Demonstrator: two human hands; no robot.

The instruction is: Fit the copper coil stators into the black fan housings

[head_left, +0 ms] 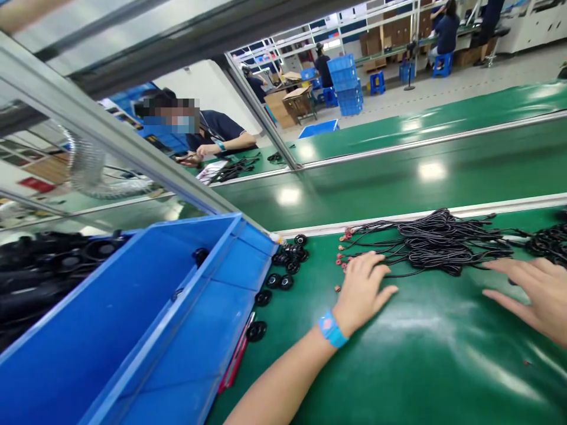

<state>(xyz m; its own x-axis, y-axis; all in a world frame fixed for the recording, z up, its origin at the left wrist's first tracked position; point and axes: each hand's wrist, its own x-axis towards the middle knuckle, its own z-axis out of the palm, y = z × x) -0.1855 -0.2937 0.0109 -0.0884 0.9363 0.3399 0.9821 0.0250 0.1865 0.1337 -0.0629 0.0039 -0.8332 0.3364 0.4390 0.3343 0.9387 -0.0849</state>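
Green worktop [398, 378] carries black cables [443, 242] near its far edge, probably aligned to keep ends together; our left hand [361, 292] and right hand [544, 295], fingers spread, ungripping, flank them.

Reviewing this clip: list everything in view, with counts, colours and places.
bin: one, blue, left
parts: many, black, far left
discs: several, black, beside bin
strip: at least one, red, beside bin
cables: many, black, table's far side
cable ends: several, reddish, cables' left
table: one, green, front
frame: one, grey, upper left
hose: one, clear, left
people: several, dark tops, background
crates: several, blue, background
stools: several, blue, background
wristband: one, blue, left wrist
left hand: one, bare, by cable ends
right hand: one, bare, right
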